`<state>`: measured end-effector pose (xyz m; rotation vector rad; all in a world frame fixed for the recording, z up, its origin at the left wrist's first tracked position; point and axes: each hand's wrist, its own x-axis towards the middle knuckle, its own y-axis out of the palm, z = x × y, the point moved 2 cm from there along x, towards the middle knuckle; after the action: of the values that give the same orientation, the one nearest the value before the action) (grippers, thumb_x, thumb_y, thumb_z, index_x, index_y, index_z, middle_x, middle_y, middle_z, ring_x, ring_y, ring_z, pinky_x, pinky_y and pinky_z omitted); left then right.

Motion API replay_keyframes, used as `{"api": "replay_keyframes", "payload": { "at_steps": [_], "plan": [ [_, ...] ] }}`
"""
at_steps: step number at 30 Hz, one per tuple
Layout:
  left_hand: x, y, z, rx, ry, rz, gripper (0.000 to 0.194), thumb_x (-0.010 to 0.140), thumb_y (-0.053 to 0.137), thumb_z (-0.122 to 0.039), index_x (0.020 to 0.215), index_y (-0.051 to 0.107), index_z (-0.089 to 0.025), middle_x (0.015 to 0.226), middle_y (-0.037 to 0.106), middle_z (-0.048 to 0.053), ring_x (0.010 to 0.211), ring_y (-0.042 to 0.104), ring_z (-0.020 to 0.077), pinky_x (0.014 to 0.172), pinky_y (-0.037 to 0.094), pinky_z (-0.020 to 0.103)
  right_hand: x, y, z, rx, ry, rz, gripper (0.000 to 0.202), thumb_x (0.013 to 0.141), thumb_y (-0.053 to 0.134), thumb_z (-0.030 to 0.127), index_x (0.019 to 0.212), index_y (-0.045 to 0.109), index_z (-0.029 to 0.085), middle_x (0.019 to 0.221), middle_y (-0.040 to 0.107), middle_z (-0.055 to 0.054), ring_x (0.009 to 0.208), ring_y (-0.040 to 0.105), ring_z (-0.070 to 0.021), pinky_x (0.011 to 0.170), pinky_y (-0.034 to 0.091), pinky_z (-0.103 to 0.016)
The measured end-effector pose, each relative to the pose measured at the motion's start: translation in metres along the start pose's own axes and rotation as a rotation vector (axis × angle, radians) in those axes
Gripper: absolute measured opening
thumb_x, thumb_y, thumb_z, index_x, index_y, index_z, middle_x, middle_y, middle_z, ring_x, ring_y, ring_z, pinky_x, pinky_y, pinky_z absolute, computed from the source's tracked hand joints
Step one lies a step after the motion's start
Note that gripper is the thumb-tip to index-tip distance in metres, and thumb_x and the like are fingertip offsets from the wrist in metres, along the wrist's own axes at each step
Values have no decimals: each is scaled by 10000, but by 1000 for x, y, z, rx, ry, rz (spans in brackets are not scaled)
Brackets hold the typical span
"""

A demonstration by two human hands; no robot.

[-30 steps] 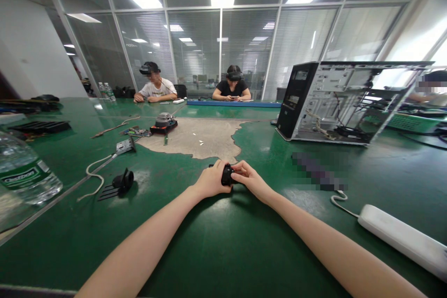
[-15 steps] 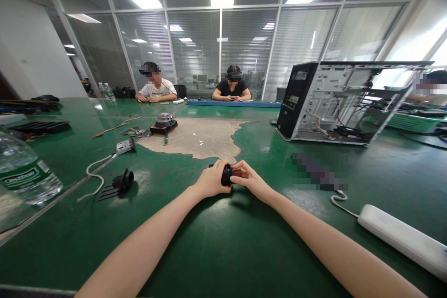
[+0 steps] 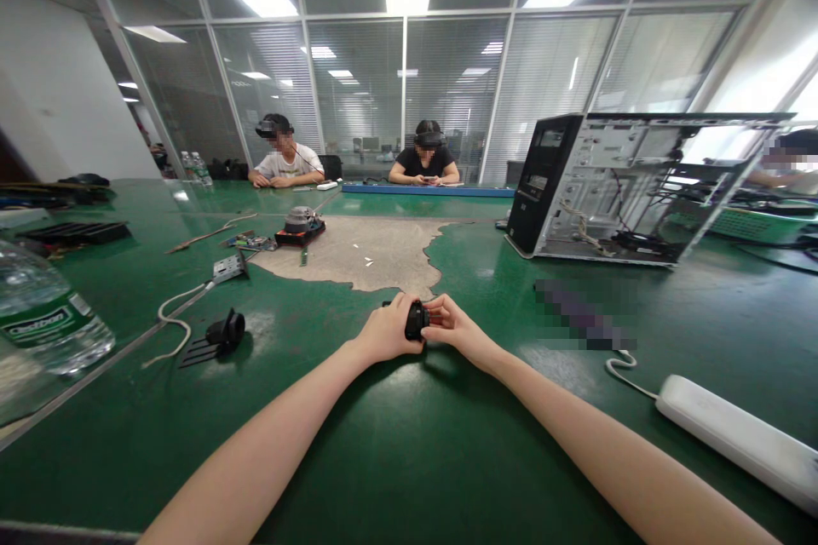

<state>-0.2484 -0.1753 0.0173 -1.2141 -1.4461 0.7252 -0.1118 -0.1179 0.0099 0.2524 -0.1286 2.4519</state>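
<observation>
Small black part [image 3: 416, 321] in the left hand [image 3: 387, 330], held low over the green worktop [image 3: 409, 460], roughly mid-view. Left fingers wrapped around it from the left and over the top, closed on it; back of the hand covers much of the part. Visible bit pokes out on the right side of the left fingers, facing the right hand [image 3: 461, 328]. A small dark end also shows just left of the left knuckles.

Right fingers bent, thumb and index partly apart, tips at the part's right edge. Thumb tip lower, index higher, so the part's exposed end sits right at the gap between them. Touching or only just beside: cannot tell. Firm pinch on the right side: cannot tell either. Part's underside hidden, so contact with the worktop is unclear.

Nearby: black slatted piece with a round end [image 3: 225, 332] lies left of the left hand, well apart. White cord [image 3: 179, 324] behind it, leading up to a small metal box [image 3: 228, 267]. Bare tan patch [image 3: 377, 251] of the surface just beyond the hands. Open computer case [image 3: 543, 187] stands far right. White power strip [image 3: 728, 430] lies to the right of the right forearm; clear bottle [image 3: 54, 319] at the left edge.
</observation>
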Motion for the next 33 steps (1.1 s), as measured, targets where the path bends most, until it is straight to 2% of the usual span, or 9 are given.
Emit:
{"api": "replay_keyframes", "payload": {
  "at_steps": [4, 9, 15, 22, 26, 31, 33],
  "plan": [
    [0, 0, -1, 3, -3, 2, 634, 584, 587, -393, 1120, 298, -218, 1066, 458, 50, 869, 550, 226, 709, 436, 312, 1, 1, -2, 6, 9, -62, 221, 699, 577, 292, 858, 446, 213, 854, 566, -2, 822, 543, -137, 795, 398, -337],
    [0, 0, 0, 2, 2, -2, 625, 596, 577, -388, 1126, 292, -220, 1069, 457, 47, 875, 548, 221, 712, 436, 309, 3, 0, -6, -29, 44, -96, 274, 680, 596, 296, 899, 458, 206, 897, 558, -21, 851, 538, -152, 801, 403, -344],
    [0, 0, 1, 0, 15, -2, 659, 566, 602, -370, 1127, 292, -221, 1079, 450, 44, 863, 550, 219, 702, 440, 307, 1, 0, -2, 10, 3, 13, 381, 592, 676, 205, 875, 421, 220, 870, 563, 2, 864, 537, -150, 805, 400, -339],
    [1, 1, 0, 6, 7, -10, 638, 584, 591, -395, 1123, 296, -221, 1063, 460, 45, 887, 542, 223, 716, 438, 310, 1, 1, -2, 12, 14, -63, 223, 699, 574, 273, 866, 440, 212, 844, 567, -2, 821, 548, -139, 803, 395, -345],
    [1, 2, 1, 4, 9, -14, 622, 588, 586, -383, 1117, 301, -225, 1065, 463, 42, 884, 545, 221, 719, 441, 312, 2, 0, -4, -21, 43, -76, 288, 664, 609, 258, 901, 452, 207, 905, 554, -21, 862, 537, -151, 819, 391, -351],
    [0, 1, 2, -1, 19, -11, 671, 553, 612, -358, 1124, 289, -218, 1090, 452, 49, 883, 547, 227, 718, 443, 316, 1, 0, -2, 17, 5, 28, 381, 589, 674, 194, 875, 425, 221, 873, 556, 3, 864, 536, -144, 819, 391, -337],
    [0, 1, 2, -1, 16, -13, 664, 559, 606, -362, 1124, 288, -217, 1090, 452, 51, 877, 549, 225, 714, 444, 315, 1, 0, 0, 16, 1, 22, 360, 600, 668, 203, 862, 422, 221, 866, 557, 6, 855, 536, -141, 812, 392, -333]
  ]
}}
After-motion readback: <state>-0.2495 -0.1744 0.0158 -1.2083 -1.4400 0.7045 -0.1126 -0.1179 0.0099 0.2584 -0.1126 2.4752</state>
